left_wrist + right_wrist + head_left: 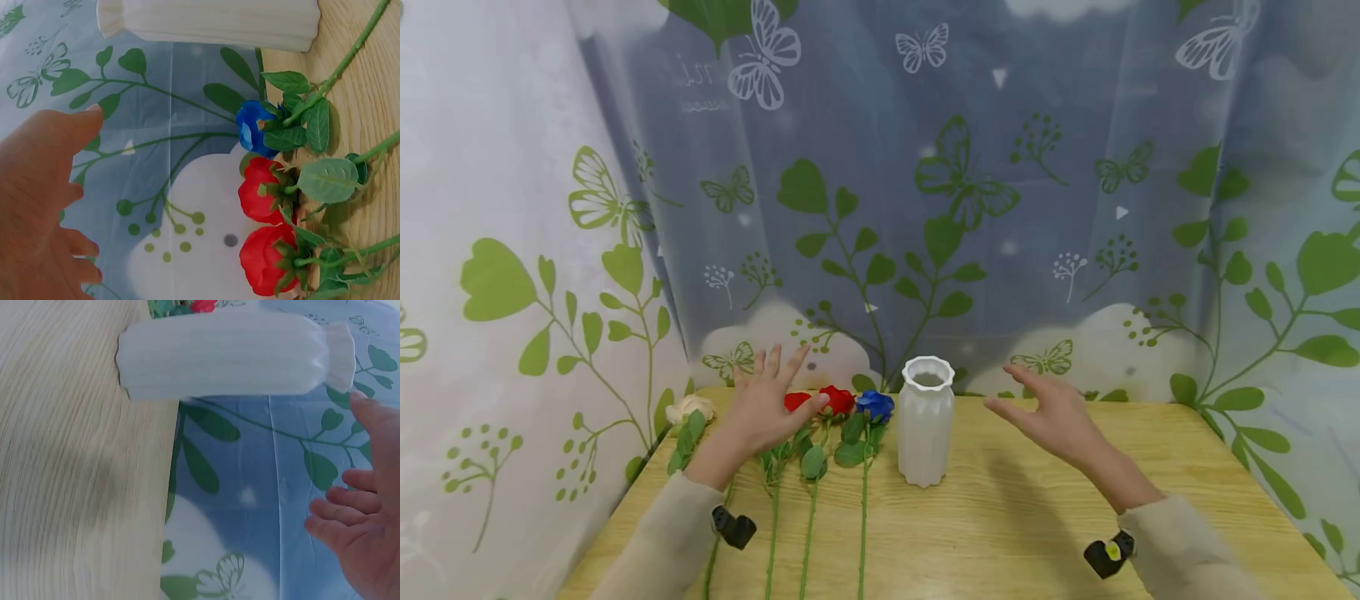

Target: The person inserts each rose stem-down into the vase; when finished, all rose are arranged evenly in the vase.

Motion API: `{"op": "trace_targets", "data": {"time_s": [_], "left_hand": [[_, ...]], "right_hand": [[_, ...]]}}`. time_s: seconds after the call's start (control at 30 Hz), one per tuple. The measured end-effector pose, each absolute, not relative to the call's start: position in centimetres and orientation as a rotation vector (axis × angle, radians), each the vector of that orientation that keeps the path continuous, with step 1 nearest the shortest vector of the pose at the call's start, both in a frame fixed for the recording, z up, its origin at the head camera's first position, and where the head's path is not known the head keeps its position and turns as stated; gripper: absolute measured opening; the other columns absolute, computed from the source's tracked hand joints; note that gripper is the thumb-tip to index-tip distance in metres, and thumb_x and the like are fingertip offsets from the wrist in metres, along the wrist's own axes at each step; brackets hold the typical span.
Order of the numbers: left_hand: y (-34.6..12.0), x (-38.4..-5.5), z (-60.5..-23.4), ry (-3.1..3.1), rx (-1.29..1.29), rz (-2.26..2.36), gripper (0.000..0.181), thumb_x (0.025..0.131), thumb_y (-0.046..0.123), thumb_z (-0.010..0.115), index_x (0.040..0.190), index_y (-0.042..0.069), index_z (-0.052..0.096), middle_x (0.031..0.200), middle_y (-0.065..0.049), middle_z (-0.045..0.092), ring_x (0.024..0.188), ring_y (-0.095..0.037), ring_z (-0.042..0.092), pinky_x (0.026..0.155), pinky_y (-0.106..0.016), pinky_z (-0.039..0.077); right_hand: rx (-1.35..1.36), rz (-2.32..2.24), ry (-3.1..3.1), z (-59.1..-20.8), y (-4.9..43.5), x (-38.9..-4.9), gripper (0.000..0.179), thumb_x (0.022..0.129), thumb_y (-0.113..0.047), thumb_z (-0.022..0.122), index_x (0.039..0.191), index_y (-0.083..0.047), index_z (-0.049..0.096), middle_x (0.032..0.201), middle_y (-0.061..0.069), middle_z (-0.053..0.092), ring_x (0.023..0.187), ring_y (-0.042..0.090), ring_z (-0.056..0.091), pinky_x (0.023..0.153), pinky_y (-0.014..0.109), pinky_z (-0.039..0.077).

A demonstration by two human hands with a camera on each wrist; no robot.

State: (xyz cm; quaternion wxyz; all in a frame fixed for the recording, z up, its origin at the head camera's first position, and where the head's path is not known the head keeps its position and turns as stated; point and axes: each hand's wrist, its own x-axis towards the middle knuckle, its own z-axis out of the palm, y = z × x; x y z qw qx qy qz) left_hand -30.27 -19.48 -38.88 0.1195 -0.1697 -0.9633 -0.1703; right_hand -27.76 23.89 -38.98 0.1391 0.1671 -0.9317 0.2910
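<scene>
A white ribbed vase (925,433) with a scalloped rim stands upright on the wooden table (985,542). Left of it lie artificial roses on long green stems: a blue rose (875,407), two red roses (837,402) and, farthest left, a cream rose (691,408). My left hand (767,408) hovers over the roses with fingers spread, holding nothing and partly covering one red rose in the head view. To the right of the vase, my right hand (1052,412) is raised, fingers extended and thumb apart, also holding nothing; the right wrist view shows it near the vase's rim (340,359).
Behind the table hangs a blue-grey curtain (865,125) printed with leaves and butterflies, and pale patterned sheets (497,375) flank both sides. Each wrist carries a small black camera (733,527). The rose stems run toward the table's near edge.
</scene>
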Motion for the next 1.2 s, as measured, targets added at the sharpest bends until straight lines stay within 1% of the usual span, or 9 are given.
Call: {"op": "trace_targets", "data": {"time_s": [0.13,0.3,0.37,0.47,0.57,0.7,0.8,1.03,1.2], "left_hand": [[-20.2,-29.9,-38.9,-2.786,-0.504,-0.596,0.085,0.104,0.061,0.056,0.171,0.025,0.019,0.173,-0.029,0.013,0.159,-0.056,0.011,0.121,-0.084,0.004],[-21.5,-29.4,-39.1,-2.738,-0.513,-0.781,0.082,0.104,0.055,0.060,0.170,0.022,0.024,0.172,-0.027,0.023,0.156,-0.052,0.027,0.121,-0.077,0.028],[-22.2,-29.3,-39.3,-2.726,-0.497,-0.846,0.081,0.105,0.052,0.061,0.169,0.021,0.025,0.170,-0.027,0.029,0.142,-0.049,0.051,0.112,-0.072,0.045],[-23.5,-29.0,-39.6,-2.711,-0.449,-0.966,0.077,0.105,0.048,0.062,0.169,0.021,0.027,0.166,-0.027,0.037,0.109,-0.045,0.072,0.078,-0.054,0.063],[-24.7,-28.7,-39.9,-2.662,-0.416,-1.093,0.072,0.106,0.040,0.064,0.167,0.018,0.033,0.159,-0.030,0.046,0.111,-0.046,0.072,0.071,-0.051,0.064],[-26.5,-28.4,-40.6,-2.602,-0.365,-1.223,0.065,0.108,0.035,0.063,0.164,0.013,0.039,0.149,-0.029,0.057,0.135,-0.047,0.059,0.102,-0.061,0.058],[-28.0,-28.1,-41.2,-2.578,-0.319,-1.338,0.062,0.109,0.035,0.061,0.163,0.013,0.040,0.146,-0.028,0.061,0.131,-0.044,0.064,0.101,-0.058,0.059],[-31.3,-27.0,-42.1,-2.536,-0.223,-1.611,0.063,0.110,0.033,0.060,0.163,0.007,0.038,0.143,-0.030,0.062,0.106,-0.002,0.073,0.089,-0.035,0.066],[-33.5,-26.7,-42.9,-2.547,-0.124,-1.816,0.069,0.109,0.035,0.061,0.164,0.006,0.034,0.131,-0.004,0.073,0.105,-0.007,0.076,0.088,-0.033,0.066]], "right_hand": [[0.503,0.990,-2.575,-39.3,22.6,-28.1,0.063,0.099,-0.042,0.075,0.147,-0.004,0.061,0.140,0.022,0.067,0.119,0.042,0.071,0.097,0.061,0.060],[0.503,1.190,-2.526,-39.6,21.0,-28.2,0.056,0.097,-0.038,0.078,0.140,-0.003,0.066,0.134,0.021,0.071,0.120,0.042,0.071,0.098,0.056,0.061],[0.493,1.228,-2.550,-39.7,20.5,-28.3,0.059,0.096,-0.040,0.079,0.142,-0.006,0.064,0.138,0.019,0.069,0.122,0.042,0.069,0.100,0.055,0.060],[0.496,1.265,-2.582,-39.8,19.6,-28.5,0.067,0.095,-0.043,0.080,0.148,-0.009,0.059,0.145,0.017,0.063,0.127,0.041,0.065,0.103,0.055,0.058],[0.531,1.297,-2.590,-40.0,18.8,-28.9,0.071,0.094,-0.041,0.081,0.152,-0.010,0.055,0.149,0.017,0.059,0.132,0.042,0.062,0.107,0.057,0.056],[0.542,1.332,-2.596,-40.3,18.0,-29.1,0.075,0.092,-0.038,0.083,0.154,-0.008,0.052,0.151,0.019,0.058,0.133,0.042,0.061,0.106,0.061,0.055],[0.534,1.341,-2.601,-40.6,17.6,-29.2,0.077,0.092,-0.039,0.084,0.154,-0.007,0.051,0.149,0.018,0.059,0.131,0.040,0.062,0.104,0.061,0.056],[0.554,1.385,-2.598,-41.0,17.0,-29.3,0.080,0.092,-0.042,0.083,0.155,-0.006,0.050,0.141,0.017,0.065,0.129,0.039,0.063,0.103,0.058,0.058],[0.557,1.423,-2.593,-41.0,16.6,-29.2,0.075,0.092,-0.042,0.083,0.151,-0.009,0.053,0.139,0.015,0.066,0.126,0.035,0.065,0.099,0.049,0.062]]}}
